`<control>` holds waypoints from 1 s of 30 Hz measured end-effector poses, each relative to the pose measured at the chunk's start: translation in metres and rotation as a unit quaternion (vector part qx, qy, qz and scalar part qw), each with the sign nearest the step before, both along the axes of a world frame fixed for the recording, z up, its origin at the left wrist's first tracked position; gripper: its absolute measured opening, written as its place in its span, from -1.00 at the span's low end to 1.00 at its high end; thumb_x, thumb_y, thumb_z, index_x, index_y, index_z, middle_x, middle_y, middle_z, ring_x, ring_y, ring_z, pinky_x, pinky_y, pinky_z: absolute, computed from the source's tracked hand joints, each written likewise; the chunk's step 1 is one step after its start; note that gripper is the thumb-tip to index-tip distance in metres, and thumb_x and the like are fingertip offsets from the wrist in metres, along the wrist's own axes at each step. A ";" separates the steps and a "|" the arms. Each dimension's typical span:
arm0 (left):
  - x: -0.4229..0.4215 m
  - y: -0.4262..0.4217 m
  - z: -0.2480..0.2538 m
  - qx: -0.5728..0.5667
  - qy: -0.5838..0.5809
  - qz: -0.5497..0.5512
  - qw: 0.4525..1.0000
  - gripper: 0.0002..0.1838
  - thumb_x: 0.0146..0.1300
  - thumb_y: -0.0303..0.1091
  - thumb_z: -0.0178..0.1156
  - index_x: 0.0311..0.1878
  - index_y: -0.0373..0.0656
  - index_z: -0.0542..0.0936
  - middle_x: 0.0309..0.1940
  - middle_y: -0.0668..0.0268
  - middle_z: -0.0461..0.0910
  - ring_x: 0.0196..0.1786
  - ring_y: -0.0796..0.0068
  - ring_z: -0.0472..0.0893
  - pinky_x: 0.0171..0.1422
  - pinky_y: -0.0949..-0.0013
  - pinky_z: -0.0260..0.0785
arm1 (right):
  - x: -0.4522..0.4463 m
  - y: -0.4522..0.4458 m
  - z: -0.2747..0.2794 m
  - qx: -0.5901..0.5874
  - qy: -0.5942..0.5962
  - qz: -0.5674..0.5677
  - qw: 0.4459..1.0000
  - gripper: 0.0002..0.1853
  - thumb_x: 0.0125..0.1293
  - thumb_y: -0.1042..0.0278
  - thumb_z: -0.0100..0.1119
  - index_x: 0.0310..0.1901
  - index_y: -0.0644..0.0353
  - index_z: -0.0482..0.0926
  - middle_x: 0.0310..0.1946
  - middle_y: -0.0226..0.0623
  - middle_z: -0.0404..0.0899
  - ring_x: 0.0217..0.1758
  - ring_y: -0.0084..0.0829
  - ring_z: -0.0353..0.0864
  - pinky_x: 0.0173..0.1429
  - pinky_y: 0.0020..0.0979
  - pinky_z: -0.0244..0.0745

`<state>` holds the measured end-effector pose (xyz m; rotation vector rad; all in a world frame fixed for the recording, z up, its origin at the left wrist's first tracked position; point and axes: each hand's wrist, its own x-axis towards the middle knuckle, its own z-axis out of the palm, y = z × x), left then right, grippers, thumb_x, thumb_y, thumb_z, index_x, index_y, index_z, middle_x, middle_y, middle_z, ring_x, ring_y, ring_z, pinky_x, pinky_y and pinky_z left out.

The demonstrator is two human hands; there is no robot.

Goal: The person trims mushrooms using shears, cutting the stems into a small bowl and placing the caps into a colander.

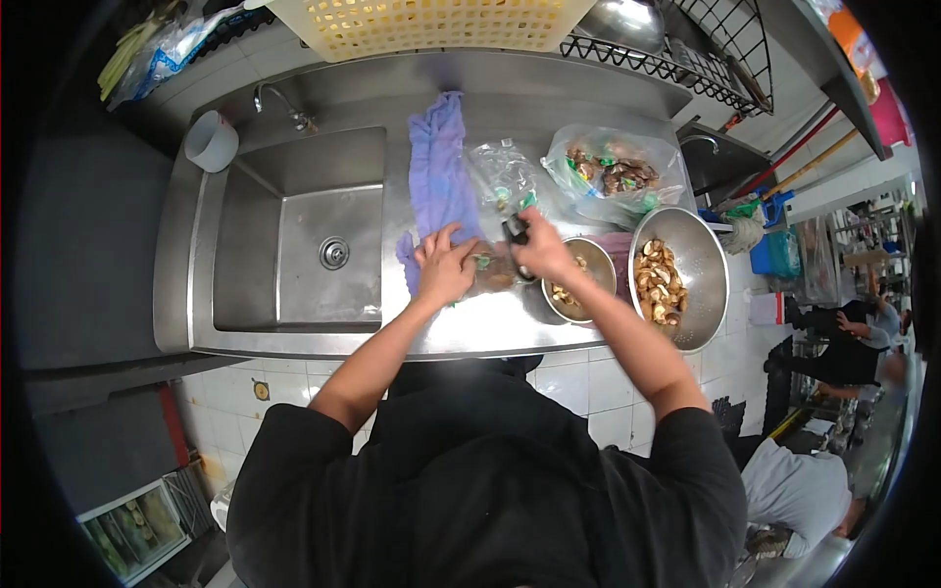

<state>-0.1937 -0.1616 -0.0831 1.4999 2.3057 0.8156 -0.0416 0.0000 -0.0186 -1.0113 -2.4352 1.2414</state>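
This is a working kitchen, most likely a commercial one rather than a home's. A long stainless-steel bench carries a built-in sink on the left, with a drain and a curved faucet at its far side; a second sink stands beyond on the right. Large steel bowls hold cut mushrooms, and a yellow perforated basket and black wire rack sit along the far side. The floor is pale tile, a mop head shows at right, and farther right two other people, one in a dark apron and one in a grey top, share the room.
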 end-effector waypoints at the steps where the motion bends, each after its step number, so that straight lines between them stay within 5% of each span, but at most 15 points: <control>1: 0.009 0.000 -0.002 0.000 0.000 0.000 1.000 -0.51 0.22 -0.20 0.30 0.26 0.03 0.70 0.44 0.18 0.36 0.44 0.02 0.25 0.50 -0.09 0.00 | -0.009 -0.018 0.000 0.019 -0.009 -0.025 0.999 -0.37 0.13 0.24 0.54 0.10 0.34 0.38 -0.26 0.08 0.69 -0.17 0.02 0.74 0.00 -0.14 0.59; 3: 0.019 0.000 -0.002 0.081 -0.006 0.095 0.992 -0.58 0.23 -0.24 0.25 0.14 -0.15 0.68 0.28 0.06 0.44 0.33 -0.05 0.33 0.41 -0.07 0.15 | -0.024 -0.034 -0.026 0.009 -0.040 -0.053 0.998 -0.40 0.10 0.33 0.50 0.07 0.33 0.33 -0.27 0.19 0.68 -0.13 0.20 0.72 0.00 -0.02 0.60; 7: 0.015 -0.005 0.005 0.002 -0.023 0.092 0.995 -0.65 0.25 -0.26 0.22 0.02 -0.29 0.64 0.13 -0.01 0.48 0.21 -0.10 0.40 0.29 -0.08 0.29 | -0.032 -0.043 -0.036 0.026 -0.085 -0.067 0.994 -0.42 0.10 0.41 0.46 0.02 0.35 0.27 -0.24 0.29 0.67 -0.09 0.28 0.69 -0.02 0.08 0.58; 9: 0.014 0.000 0.005 -0.003 0.061 0.064 0.996 -0.67 0.29 -0.25 0.20 -0.06 -0.34 0.63 0.08 -0.02 0.50 0.15 -0.13 0.43 0.23 -0.10 0.34 | -0.033 -0.040 -0.036 0.060 -0.077 -0.047 0.994 -0.42 0.11 0.42 0.45 0.03 0.36 0.26 -0.24 0.30 0.66 -0.10 0.29 0.68 -0.01 0.08 0.58; 15: 0.009 0.017 0.017 -0.066 0.065 0.038 0.995 -0.73 0.25 -0.31 0.20 -0.07 -0.26 0.63 0.02 0.00 0.53 0.12 -0.14 0.43 0.17 -0.08 0.40 | -0.041 -0.033 -0.043 0.073 -0.071 -0.004 0.995 -0.42 0.13 0.43 0.39 0.07 0.37 0.24 -0.27 0.27 0.65 -0.11 0.28 0.67 0.00 0.07 0.57; 22: -0.004 0.001 0.009 0.030 -0.013 0.022 0.999 -0.88 0.31 -0.43 0.14 -0.17 -0.28 0.55 -0.12 -0.03 0.56 0.02 -0.19 0.49 0.15 -0.09 0.40 | -0.038 -0.039 -0.038 0.047 -0.045 0.000 0.998 -0.43 0.12 0.43 0.34 0.09 0.37 0.25 -0.30 0.24 0.64 -0.13 0.25 0.68 -0.01 0.04 0.57; 28: -0.005 -0.002 0.033 0.064 0.033 -0.036 0.997 -0.85 0.31 -0.42 0.17 -0.15 -0.31 0.55 -0.09 -0.02 0.58 0.01 -0.14 0.58 0.07 -0.09 0.51 | -0.035 -0.056 -0.015 0.073 -0.018 -0.051 0.996 -0.44 0.10 0.50 0.36 0.08 0.35 0.27 -0.25 0.31 0.66 -0.08 0.33 0.66 0.05 0.15 0.55; 30: -0.010 0.001 0.048 0.128 0.147 -0.016 0.981 -0.88 0.27 -0.44 0.22 -0.23 -0.29 0.52 -0.19 -0.01 0.54 -0.08 -0.16 0.56 0.02 -0.10 0.45 | -0.028 -0.050 -0.007 0.078 0.012 -0.078 0.994 -0.46 0.11 0.49 0.35 0.08 0.34 0.29 -0.24 0.32 0.66 -0.08 0.33 0.66 0.06 0.15 0.55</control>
